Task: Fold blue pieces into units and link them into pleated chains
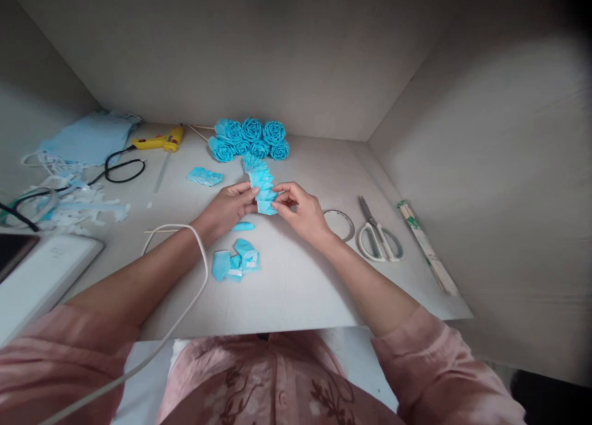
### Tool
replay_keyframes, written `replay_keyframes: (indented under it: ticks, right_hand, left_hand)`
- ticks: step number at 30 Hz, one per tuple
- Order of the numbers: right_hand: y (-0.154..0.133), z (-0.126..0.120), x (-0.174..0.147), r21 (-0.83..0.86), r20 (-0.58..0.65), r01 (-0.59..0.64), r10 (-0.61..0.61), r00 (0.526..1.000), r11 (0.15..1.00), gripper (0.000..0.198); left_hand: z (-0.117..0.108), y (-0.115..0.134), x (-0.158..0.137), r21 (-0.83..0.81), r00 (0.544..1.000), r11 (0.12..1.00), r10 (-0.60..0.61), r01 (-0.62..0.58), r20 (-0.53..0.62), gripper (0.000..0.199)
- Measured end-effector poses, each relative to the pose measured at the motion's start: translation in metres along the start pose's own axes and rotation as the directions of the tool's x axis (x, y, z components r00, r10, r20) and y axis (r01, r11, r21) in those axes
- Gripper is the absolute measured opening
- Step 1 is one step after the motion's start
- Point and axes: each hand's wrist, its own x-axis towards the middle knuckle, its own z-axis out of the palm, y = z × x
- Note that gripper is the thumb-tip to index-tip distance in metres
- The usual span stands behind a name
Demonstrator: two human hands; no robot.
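Observation:
Between my two hands is a pleated blue strip (261, 181), its folds running away from me toward the rolled flowers. My left hand (231, 206) pinches its left edge, thumb on top. On the right edge, near the close end, the fingers of my right hand (300, 209) are closed on the same strip. Just below my hands lie a small blue roll (243, 226) and several folded blue pieces (235, 261). Another folded blue piece (205, 176) rests beyond my left hand. Several blue fabric roses (252, 131) lie at the back, some with thin sticks.
A yellow glue gun (160, 140) with a black cord lies at back left, near stacked face masks (90, 138) and white scraps (87, 206). To the right are a tape ring (352, 229), scissors (377, 240) and a pack of sticks (425, 246). A white cable (203, 258) crosses my left forearm.

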Motion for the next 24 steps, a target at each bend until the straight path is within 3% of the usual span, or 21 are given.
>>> replay_keyframes:
  ticks: [18,24]
  right_hand:
    - [-0.0007,-0.0009,0.0003,-0.041,-0.039,-0.007,0.005,0.999,0.999,0.023]
    - [0.0016,-0.0014,0.0012,-0.051,-0.042,-0.017,0.015,0.999,0.999,0.024]
  left_hand:
    - [-0.0009,-0.001,0.0006,-0.037,0.999,0.999,-0.038,0.038,-0.004,0.024]
    - [0.0011,0.0021,-0.0027,0.069,0.998,0.997,-0.03,0.026,0.051,0.037]
